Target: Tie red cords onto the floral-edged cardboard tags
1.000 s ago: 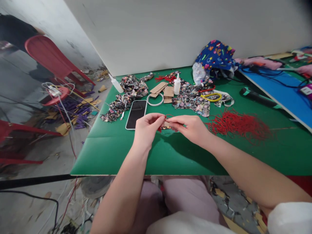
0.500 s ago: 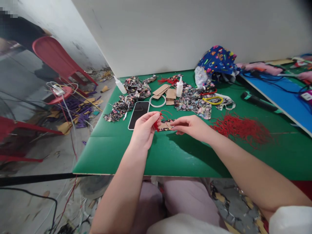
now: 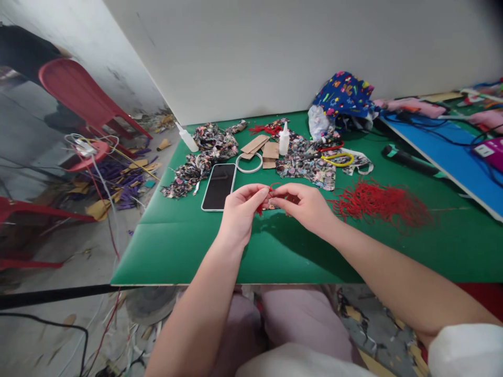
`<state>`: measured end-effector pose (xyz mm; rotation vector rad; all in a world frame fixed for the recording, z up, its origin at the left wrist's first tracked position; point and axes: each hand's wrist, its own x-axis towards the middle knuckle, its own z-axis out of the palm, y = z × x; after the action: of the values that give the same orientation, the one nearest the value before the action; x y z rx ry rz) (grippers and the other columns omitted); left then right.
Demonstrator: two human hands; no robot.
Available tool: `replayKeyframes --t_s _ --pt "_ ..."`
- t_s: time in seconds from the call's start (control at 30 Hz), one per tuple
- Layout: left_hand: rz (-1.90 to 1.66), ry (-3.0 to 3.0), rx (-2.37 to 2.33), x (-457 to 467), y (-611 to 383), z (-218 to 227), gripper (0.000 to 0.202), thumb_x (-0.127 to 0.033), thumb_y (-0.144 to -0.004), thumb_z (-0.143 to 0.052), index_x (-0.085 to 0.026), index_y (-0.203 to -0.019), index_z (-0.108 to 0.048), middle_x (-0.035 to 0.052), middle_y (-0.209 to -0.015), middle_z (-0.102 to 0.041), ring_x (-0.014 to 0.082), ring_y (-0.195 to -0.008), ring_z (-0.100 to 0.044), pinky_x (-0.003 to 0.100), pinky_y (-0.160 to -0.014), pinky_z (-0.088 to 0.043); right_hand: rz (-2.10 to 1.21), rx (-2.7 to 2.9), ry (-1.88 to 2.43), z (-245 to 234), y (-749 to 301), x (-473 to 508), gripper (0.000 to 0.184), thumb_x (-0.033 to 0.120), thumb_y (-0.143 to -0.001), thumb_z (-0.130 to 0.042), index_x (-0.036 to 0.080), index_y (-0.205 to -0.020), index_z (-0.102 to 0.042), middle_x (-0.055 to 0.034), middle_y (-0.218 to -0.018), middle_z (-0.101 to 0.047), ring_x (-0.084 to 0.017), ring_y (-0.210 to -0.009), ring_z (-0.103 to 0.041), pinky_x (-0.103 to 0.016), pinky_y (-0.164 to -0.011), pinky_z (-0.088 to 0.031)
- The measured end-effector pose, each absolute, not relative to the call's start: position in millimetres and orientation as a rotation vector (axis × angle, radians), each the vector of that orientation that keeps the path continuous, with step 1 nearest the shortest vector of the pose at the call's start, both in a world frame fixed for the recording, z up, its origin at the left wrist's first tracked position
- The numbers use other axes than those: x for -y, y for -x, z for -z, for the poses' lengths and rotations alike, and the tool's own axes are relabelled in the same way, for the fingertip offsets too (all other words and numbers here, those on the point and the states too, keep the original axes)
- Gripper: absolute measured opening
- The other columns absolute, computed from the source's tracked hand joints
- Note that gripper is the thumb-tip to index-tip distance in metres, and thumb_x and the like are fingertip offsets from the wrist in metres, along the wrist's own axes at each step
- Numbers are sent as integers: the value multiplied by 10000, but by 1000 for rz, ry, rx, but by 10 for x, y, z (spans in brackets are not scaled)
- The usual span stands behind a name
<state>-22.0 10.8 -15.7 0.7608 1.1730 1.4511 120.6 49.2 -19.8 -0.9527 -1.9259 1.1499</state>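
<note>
My left hand (image 3: 240,212) and my right hand (image 3: 306,205) meet fingertip to fingertip above the green table (image 3: 188,246), both pinched on a thin red cord (image 3: 271,187) looped between them. A red tassel end hangs below my left fingers. A small patterned fabric piece (image 3: 270,206) shows between and just under the hands; who grips it I cannot tell. A pile of red cords (image 3: 377,201) lies to the right of my right hand.
A phone (image 3: 219,186) lies face up beyond my left hand, by a white ring (image 3: 249,162), cardboard pieces (image 3: 259,146), a glue bottle (image 3: 284,139), patterned fabric scraps (image 3: 204,157) and scissors (image 3: 338,156). A blue board (image 3: 440,152) borders the right. Red chairs (image 3: 74,94) stand on the floor left.
My hands, apart half a second ago, have come together again at the red cord. The view has shifted slightly.
</note>
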Motion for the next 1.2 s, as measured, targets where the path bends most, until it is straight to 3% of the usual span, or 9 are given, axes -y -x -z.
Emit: replayKeyframes --t_s 0.1,0.3,0.47,0.6,0.77,0.93,1.2 --pt "-1445 -771 -1166 -99 214 146 152 -215 -639 -726 -110 -717 -649 -15 -578 -619 38 -489 -526 145 -483 -397 -1266 1866 943 186 -1216 -498 192 354 -789 -595 167 -762 -630 5 -660 -611 -71 -502 -519 -202 -472 -415" --pt "-1410 -674 -1045 -77 221 95 140 -210 -644 -725 -119 -711 -642 -20 -580 -623 27 -486 -528 126 -489 -413 -1620 1590 830 199 -1209 -509 176 325 -751 -634 165 -811 -592 26 -622 -592 -63 -416 -497 -192 -369 -416" --pt "-1351 -711 -941 -42 240 91 105 -228 -681 -708 -151 -710 -644 -29 -587 -627 19 -477 -529 110 -476 -417 -1697 1531 739 201 -1231 -540 166 303 -736 -653 159 -811 -621 20 -646 -604 -53 -435 -496 -183 -383 -421" --pt "-1241 -1072 -959 22 336 56 85 -226 -689 -702 -155 -719 -665 -1 -638 -644 55 -516 -550 150 -482 -439 -1731 1667 644 137 -1319 -570 134 286 -750 -632 156 -760 -605 15 -654 -594 -67 -498 -520 -201 -456 -447" --pt "-945 -1698 -1106 94 475 -77 84 -218 -760 -611 -176 -757 -683 46 -766 -683 148 -735 -618 229 -624 -476 -1526 2108 607 63 -1394 -587 93 223 -811 -529 167 -807 -602 3 -717 -608 -88 -608 -530 -217 -563 -416" --pt "-644 -2165 -1302 96 477 -110 177 -183 -808 -515 -212 -826 -689 21 -798 -692 141 -721 -611 236 -690 -440 -1125 2485 700 125 -1346 -601 129 173 -823 -482 182 -808 -609 -15 -778 -642 -124 -716 -549 -237 -653 -372" --pt "-330 -2510 -1416 98 302 4 201 -101 -814 -460 -151 -839 -653 71 -776 -658 190 -756 -614 300 -736 -461 -1268 2523 987 178 -1337 -602 121 185 -798 -486 175 -745 -593 3 -674 -621 -105 -603 -509 -225 -569 -331"
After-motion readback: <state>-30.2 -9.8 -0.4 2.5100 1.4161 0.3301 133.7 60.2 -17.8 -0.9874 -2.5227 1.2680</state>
